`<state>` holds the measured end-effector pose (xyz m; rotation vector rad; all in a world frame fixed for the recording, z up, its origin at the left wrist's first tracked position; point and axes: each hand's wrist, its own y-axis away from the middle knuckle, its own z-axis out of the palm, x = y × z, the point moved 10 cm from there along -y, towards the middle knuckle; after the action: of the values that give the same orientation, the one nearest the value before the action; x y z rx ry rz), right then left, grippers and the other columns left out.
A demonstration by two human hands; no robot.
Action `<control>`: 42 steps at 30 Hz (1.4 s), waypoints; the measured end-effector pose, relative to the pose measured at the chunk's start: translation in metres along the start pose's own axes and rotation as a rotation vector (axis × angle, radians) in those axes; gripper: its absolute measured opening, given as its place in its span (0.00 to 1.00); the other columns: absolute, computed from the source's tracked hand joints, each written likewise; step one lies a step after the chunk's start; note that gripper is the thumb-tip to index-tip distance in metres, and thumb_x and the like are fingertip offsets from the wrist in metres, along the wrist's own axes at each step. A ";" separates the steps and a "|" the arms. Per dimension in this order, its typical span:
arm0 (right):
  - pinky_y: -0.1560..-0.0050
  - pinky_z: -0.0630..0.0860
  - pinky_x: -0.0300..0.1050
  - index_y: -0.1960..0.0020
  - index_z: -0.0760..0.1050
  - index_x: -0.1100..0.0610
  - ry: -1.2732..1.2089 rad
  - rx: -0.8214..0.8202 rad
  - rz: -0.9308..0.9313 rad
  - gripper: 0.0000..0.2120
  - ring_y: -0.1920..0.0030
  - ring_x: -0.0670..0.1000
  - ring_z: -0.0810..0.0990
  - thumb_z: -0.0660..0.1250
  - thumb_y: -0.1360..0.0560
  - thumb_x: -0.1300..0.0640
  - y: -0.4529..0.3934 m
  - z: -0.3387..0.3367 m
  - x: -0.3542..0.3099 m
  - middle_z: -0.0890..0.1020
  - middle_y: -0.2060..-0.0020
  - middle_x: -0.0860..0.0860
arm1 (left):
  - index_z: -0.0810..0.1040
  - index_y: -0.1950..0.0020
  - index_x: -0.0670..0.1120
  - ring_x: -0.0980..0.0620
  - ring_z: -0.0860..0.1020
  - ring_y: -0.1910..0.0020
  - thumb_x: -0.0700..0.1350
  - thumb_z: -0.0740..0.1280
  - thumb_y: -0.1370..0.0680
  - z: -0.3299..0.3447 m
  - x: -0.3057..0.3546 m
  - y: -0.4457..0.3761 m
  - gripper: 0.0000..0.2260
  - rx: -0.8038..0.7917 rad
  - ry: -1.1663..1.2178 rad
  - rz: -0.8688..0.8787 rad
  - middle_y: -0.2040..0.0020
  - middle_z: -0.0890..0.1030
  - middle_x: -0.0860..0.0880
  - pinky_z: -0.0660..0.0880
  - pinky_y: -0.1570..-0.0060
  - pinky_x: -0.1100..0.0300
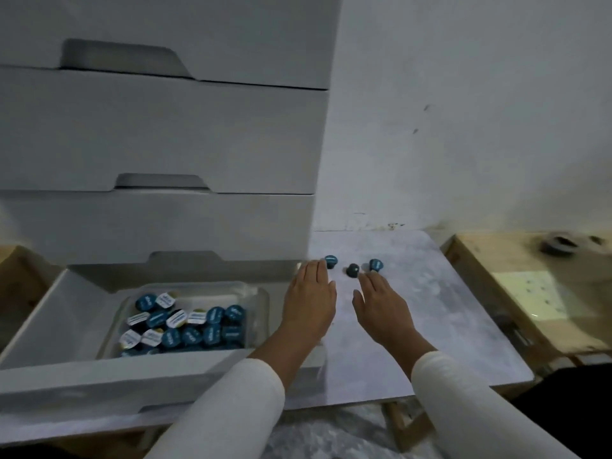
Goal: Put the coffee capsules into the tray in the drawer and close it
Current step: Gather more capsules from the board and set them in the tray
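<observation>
Three blue coffee capsules lie on the pale marbled tabletop [430,309]: a left capsule [331,261], a middle capsule [352,270] and a right capsule [376,265]. My left hand [309,293] is flat and open, its fingertips just beside the left capsule. My right hand [381,303] is open too, fingertips right under the right capsule. Neither hand holds anything. To the left, the bottom drawer [66,326] stands pulled out. A clear plastic tray [261,299] in it holds several blue and white capsules [185,326].
The white drawer unit [165,134] rises behind the open drawer, its upper drawers closed. A grey wall backs the table. At the right stands a wooden surface [496,260] with a dark round object [559,245] on it.
</observation>
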<state>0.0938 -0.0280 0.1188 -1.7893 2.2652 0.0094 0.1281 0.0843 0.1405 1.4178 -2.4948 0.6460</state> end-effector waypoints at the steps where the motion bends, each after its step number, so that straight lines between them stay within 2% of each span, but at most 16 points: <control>1: 0.35 0.69 0.46 0.30 0.60 0.59 -0.001 -0.012 0.010 0.21 0.30 0.52 0.66 0.51 0.20 0.51 -0.004 0.005 0.015 0.67 0.30 0.55 | 0.62 0.28 0.38 0.44 0.66 0.29 0.46 0.58 0.19 0.010 0.006 -0.008 0.22 0.007 0.001 -0.009 0.29 0.68 0.39 0.62 0.29 0.54; 3: 0.38 0.71 0.44 0.32 0.63 0.59 -0.012 -0.032 0.027 0.19 0.34 0.52 0.69 0.51 0.20 0.52 -0.016 0.012 0.044 0.70 0.33 0.54 | 0.71 0.33 0.38 0.46 0.76 0.37 0.47 0.68 0.25 0.028 0.015 -0.027 0.23 0.004 -0.022 -0.026 0.37 0.77 0.40 0.72 0.37 0.58; 4: 0.40 0.72 0.44 0.33 0.64 0.59 -0.018 -0.043 0.033 0.19 0.35 0.52 0.70 0.52 0.20 0.52 -0.024 0.017 0.057 0.70 0.33 0.54 | 0.71 0.33 0.37 0.47 0.76 0.37 0.47 0.68 0.25 0.038 0.020 -0.036 0.23 0.001 -0.050 -0.023 0.36 0.77 0.40 0.72 0.37 0.60; 7: 0.42 0.73 0.45 0.32 0.63 0.59 -0.039 -0.085 0.034 0.19 0.35 0.52 0.69 0.52 0.20 0.53 -0.049 0.029 0.088 0.70 0.33 0.54 | 0.56 0.26 0.39 0.47 0.61 0.27 0.46 0.53 0.18 0.081 0.017 -0.059 0.22 -0.160 -0.009 -0.118 0.26 0.62 0.41 0.59 0.28 0.59; 11: 0.38 0.70 0.47 0.31 0.62 0.59 -0.095 -0.150 0.074 0.19 0.33 0.53 0.68 0.52 0.20 0.55 -0.088 0.051 0.130 0.68 0.32 0.54 | 0.56 0.26 0.38 0.47 0.63 0.28 0.46 0.51 0.17 0.123 0.001 -0.087 0.22 -0.186 -0.082 -0.212 0.26 0.63 0.42 0.60 0.29 0.58; 15: 0.41 0.71 0.48 0.32 0.64 0.58 -0.160 -0.218 0.099 0.18 0.36 0.54 0.71 0.52 0.20 0.55 -0.120 0.075 0.156 0.70 0.34 0.54 | 0.57 0.26 0.40 0.47 0.64 0.30 0.45 0.47 0.17 0.151 -0.022 -0.104 0.20 -0.235 -0.128 -0.330 0.28 0.65 0.43 0.62 0.33 0.56; 21: 0.41 0.73 0.50 0.33 0.67 0.56 -0.203 -0.283 0.075 0.17 0.37 0.56 0.72 0.54 0.20 0.54 -0.156 0.101 0.171 0.70 0.35 0.55 | 0.58 0.26 0.41 0.47 0.64 0.28 0.42 0.52 0.17 0.165 -0.042 -0.133 0.19 -0.211 -0.018 -0.480 0.27 0.64 0.44 0.61 0.30 0.58; 24: 0.44 0.74 0.49 0.35 0.70 0.55 -0.243 -0.315 0.054 0.16 0.40 0.58 0.73 0.55 0.21 0.53 -0.165 0.114 0.173 0.72 0.36 0.56 | 0.62 0.27 0.43 0.47 0.67 0.30 0.42 0.55 0.18 0.178 -0.055 -0.143 0.19 -0.190 0.111 -0.563 0.29 0.69 0.43 0.63 0.32 0.59; 28: 0.47 0.71 0.42 0.37 0.72 0.53 -0.322 -0.361 0.068 0.15 0.46 0.58 0.76 0.58 0.22 0.55 -0.171 0.128 0.177 0.74 0.41 0.56 | 0.69 0.30 0.43 0.46 0.70 0.33 0.41 0.57 0.19 0.190 -0.060 -0.153 0.17 -0.175 0.198 -0.608 0.32 0.73 0.43 0.63 0.32 0.60; 32: 0.49 0.69 0.36 0.40 0.76 0.55 -0.415 -0.334 0.109 0.13 0.49 0.57 0.77 0.63 0.24 0.58 -0.176 0.130 0.179 0.76 0.47 0.57 | 0.76 0.37 0.42 0.45 0.76 0.39 0.39 0.62 0.22 0.194 -0.063 -0.157 0.14 -0.116 0.274 -0.658 0.38 0.78 0.42 0.69 0.38 0.59; 35: 0.53 0.63 0.28 0.43 0.79 0.57 -0.480 -0.277 0.157 0.12 0.50 0.55 0.77 0.66 0.26 0.60 -0.176 0.128 0.180 0.76 0.51 0.56 | 0.79 0.40 0.42 0.45 0.79 0.43 0.38 0.64 0.23 0.195 -0.066 -0.156 0.12 -0.090 0.332 -0.697 0.42 0.81 0.42 0.73 0.40 0.58; 40: 0.54 0.63 0.27 0.46 0.80 0.59 -0.581 -0.196 0.284 0.11 0.54 0.51 0.75 0.65 0.27 0.65 -0.172 0.124 0.188 0.78 0.50 0.58 | 0.82 0.45 0.41 0.44 0.81 0.47 0.34 0.65 0.25 0.197 -0.071 -0.149 0.11 -0.072 0.474 -0.766 0.46 0.83 0.40 0.76 0.41 0.53; 42: 0.52 0.66 0.31 0.48 0.81 0.59 -0.607 -0.180 0.338 0.10 0.51 0.54 0.78 0.65 0.27 0.66 -0.168 0.123 0.190 0.79 0.49 0.58 | 0.82 0.47 0.41 0.44 0.81 0.48 0.33 0.64 0.25 0.196 -0.072 -0.144 0.11 -0.074 0.523 -0.794 0.47 0.83 0.39 0.77 0.43 0.53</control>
<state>0.2381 -0.2305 -0.0130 -1.2160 2.1080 0.7319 0.2962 -0.0160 -0.0208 1.7443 -1.3881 0.6235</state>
